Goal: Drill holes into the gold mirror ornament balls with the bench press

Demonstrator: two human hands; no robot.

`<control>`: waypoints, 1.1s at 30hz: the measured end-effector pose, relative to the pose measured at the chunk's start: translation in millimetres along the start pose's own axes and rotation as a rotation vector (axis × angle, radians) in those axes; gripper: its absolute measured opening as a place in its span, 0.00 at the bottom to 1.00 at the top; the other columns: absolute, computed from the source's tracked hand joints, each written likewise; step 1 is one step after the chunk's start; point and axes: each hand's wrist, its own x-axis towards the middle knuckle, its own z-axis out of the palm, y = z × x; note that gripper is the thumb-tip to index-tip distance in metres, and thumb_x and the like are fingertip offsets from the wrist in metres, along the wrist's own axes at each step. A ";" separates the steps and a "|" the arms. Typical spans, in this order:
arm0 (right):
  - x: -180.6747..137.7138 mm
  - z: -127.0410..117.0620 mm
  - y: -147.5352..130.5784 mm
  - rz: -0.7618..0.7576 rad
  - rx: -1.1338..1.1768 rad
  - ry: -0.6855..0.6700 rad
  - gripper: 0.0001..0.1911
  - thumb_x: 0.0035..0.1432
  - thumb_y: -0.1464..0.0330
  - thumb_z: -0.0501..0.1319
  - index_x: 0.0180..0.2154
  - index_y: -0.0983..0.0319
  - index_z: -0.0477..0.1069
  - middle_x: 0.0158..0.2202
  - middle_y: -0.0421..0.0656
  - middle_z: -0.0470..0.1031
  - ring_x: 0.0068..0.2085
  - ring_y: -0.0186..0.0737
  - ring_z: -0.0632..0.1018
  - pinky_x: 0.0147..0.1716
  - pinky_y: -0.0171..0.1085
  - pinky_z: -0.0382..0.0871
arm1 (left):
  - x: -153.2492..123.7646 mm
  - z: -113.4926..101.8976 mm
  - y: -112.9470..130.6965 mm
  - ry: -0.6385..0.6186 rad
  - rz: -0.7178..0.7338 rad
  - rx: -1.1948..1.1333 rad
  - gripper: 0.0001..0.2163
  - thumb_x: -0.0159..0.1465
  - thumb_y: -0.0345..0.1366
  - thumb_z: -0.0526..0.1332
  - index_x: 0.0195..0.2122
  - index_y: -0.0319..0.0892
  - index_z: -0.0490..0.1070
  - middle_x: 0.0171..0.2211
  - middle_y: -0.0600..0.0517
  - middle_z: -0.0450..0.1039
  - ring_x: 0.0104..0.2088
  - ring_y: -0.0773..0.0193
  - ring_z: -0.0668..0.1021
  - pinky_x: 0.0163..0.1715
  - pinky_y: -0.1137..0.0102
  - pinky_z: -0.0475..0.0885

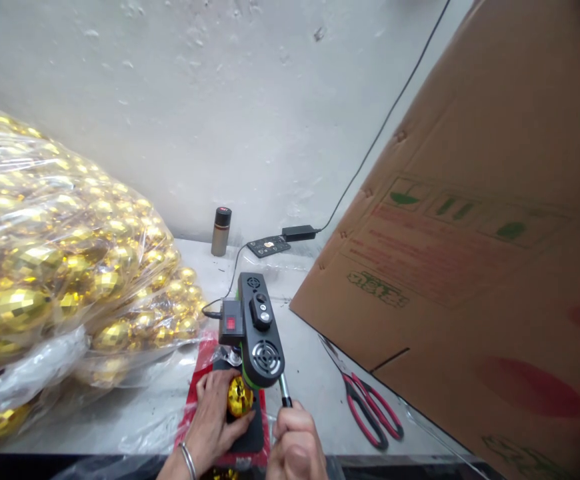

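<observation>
My left hand (216,407) has its thumb and fingers around a shiny gold faceted ball (240,397), holding it on the dark base (248,437) of a small bench machine. Above the ball sits the machine's black head (260,333), with round vents and a green lower edge. My right hand (296,440) is a closed fist around the black end of the machine's metal lever (285,392). The fist hides most of that handle. A red sheet (188,419) lies beneath the base.
A clear plastic bag (70,267) of gold balls fills the left. At right leans a large cardboard box (450,267), with red-handled scissors (365,407) beside it. Behind the machine are a small bottle (221,232), a dark patterned card (269,246) and a black power adapter (299,233) with a cable.
</observation>
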 end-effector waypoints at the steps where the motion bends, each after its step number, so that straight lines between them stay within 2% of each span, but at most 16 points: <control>1: -1.0 0.6 2.2 -0.004 0.007 0.003 0.23 0.75 0.69 0.45 0.24 0.59 0.58 0.24 0.34 0.60 0.26 0.30 0.67 0.50 0.39 0.69 | 0.0 0.4 -0.4 0.005 0.001 0.007 0.20 0.59 0.43 0.68 0.51 0.45 0.72 0.44 0.44 0.78 0.47 0.45 0.78 0.51 0.48 0.71; 7: -0.3 6.6 20.8 -0.181 0.069 0.073 0.22 0.73 0.70 0.46 0.23 0.60 0.59 0.23 0.33 0.61 0.23 0.28 0.65 0.39 0.35 0.69 | -0.9 5.2 -3.9 0.043 0.001 0.031 0.21 0.57 0.41 0.70 0.51 0.44 0.72 0.46 0.44 0.78 0.49 0.44 0.78 0.52 0.47 0.71; 11: 1.3 9.4 23.5 -0.193 0.075 0.103 0.22 0.73 0.70 0.46 0.23 0.59 0.58 0.22 0.32 0.60 0.23 0.29 0.63 0.42 0.36 0.69 | -1.2 7.5 -5.4 0.052 0.000 0.027 0.21 0.57 0.40 0.70 0.51 0.43 0.72 0.48 0.42 0.78 0.51 0.42 0.78 0.53 0.45 0.71; 17: 0.8 5.2 23.6 -0.212 0.067 0.049 0.23 0.74 0.68 0.46 0.23 0.59 0.58 0.24 0.34 0.62 0.24 0.29 0.65 0.42 0.36 0.69 | 0.0 7.1 -4.8 0.055 0.011 0.025 0.22 0.57 0.40 0.69 0.53 0.43 0.72 0.48 0.43 0.78 0.50 0.43 0.78 0.53 0.45 0.70; 22: -15.1 5.2 45.6 -0.267 0.039 0.065 0.23 0.74 0.69 0.46 0.23 0.59 0.59 0.24 0.35 0.64 0.25 0.29 0.67 0.46 0.37 0.71 | 0.5 7.7 -4.1 0.056 0.003 0.017 0.23 0.57 0.38 0.69 0.54 0.44 0.72 0.50 0.43 0.78 0.52 0.43 0.77 0.54 0.46 0.70; 27: -24.2 -0.2 67.9 -0.360 0.026 -0.019 0.21 0.74 0.67 0.47 0.25 0.59 0.62 0.25 0.36 0.68 0.26 0.32 0.70 0.39 0.39 0.71 | -0.1 6.8 -3.0 0.028 -0.007 -0.013 0.23 0.57 0.37 0.69 0.54 0.42 0.72 0.49 0.42 0.78 0.52 0.43 0.77 0.55 0.45 0.69; 30: -15.5 -7.8 62.6 -0.408 -0.001 -0.110 0.20 0.73 0.64 0.51 0.27 0.59 0.66 0.27 0.36 0.73 0.29 0.31 0.74 0.41 0.36 0.70 | 2.8 4.5 -0.4 0.032 -0.018 -0.017 0.22 0.57 0.37 0.68 0.54 0.42 0.73 0.49 0.41 0.78 0.53 0.42 0.77 0.55 0.45 0.69; 33: 5.2 -13.3 36.9 -0.349 -0.010 -0.143 0.19 0.73 0.67 0.50 0.27 0.60 0.64 0.27 0.36 0.70 0.29 0.30 0.73 0.38 0.35 0.69 | 5.3 1.2 2.4 0.042 -0.025 -0.021 0.23 0.56 0.38 0.69 0.54 0.43 0.74 0.49 0.42 0.78 0.52 0.42 0.78 0.55 0.46 0.70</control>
